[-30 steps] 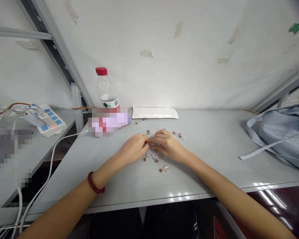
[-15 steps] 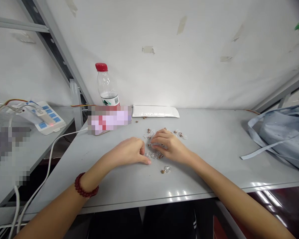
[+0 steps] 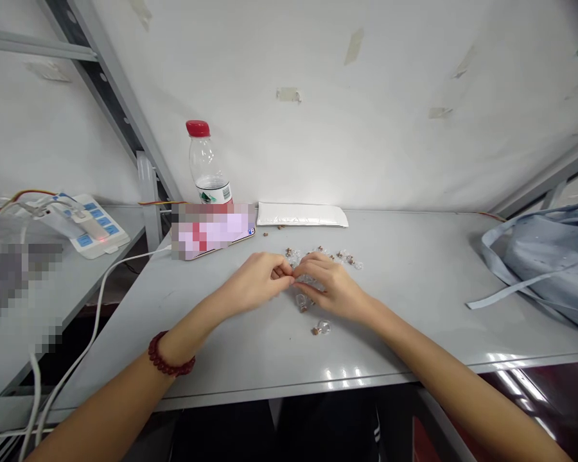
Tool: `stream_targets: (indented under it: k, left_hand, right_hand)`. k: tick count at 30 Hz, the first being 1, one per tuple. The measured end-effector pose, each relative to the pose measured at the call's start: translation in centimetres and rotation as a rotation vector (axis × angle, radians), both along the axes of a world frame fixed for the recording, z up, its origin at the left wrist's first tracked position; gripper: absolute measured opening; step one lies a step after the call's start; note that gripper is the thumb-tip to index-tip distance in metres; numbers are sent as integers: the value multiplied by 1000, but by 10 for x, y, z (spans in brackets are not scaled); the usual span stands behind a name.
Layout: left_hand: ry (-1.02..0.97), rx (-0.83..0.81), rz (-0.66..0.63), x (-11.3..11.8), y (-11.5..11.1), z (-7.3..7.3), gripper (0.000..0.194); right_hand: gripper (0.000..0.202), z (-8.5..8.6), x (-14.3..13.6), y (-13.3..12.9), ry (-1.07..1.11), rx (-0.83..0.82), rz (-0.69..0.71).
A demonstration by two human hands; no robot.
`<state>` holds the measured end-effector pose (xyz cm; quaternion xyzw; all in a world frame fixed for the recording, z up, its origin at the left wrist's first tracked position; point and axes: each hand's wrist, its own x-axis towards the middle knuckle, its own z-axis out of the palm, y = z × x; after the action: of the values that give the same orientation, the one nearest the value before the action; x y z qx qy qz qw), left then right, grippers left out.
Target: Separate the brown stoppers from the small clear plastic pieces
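My left hand, wearing a dark red bead bracelet at the wrist, has thumb and fingers pinched together. Its fingertips meet those of my right hand, which is pinched too. Whatever lies between them is too small and covered to make out. Around and under my right hand lie several tiny clear glass bottles with brown cork stoppers. One small corked bottle sits apart, closer to the table's front edge. Others show just below the fingers and behind my right hand, partly hidden by it.
A red-capped plastic bottle stands at the back behind a propped phone on a white cable. Beside it lies a white padded envelope. A blue-grey cloth bag rests at the right, a power strip at the left.
My left hand has moved up and slightly right, its thumb closing in, so that its fingertips now meet my right hand's. A bottle below the fingers has shifted.
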<state>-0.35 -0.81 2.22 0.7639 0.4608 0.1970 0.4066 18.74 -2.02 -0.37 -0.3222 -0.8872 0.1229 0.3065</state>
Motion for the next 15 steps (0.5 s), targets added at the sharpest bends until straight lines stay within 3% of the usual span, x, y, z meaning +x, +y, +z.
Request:
stream_targets:
  k: [5, 12, 15]
  left_hand:
    - [-161, -138, 72, 4, 3, 3, 14]
    - [-382, -354, 148, -2, 6, 9, 17]
    - [-386, -279, 226, -12, 13, 11, 19]
  right_hand:
    - [11, 7, 2, -2, 70, -38, -22]
    - [8, 17, 9, -4, 173, -249, -75]
    - [7, 16, 14, -1, 174, -298, -86]
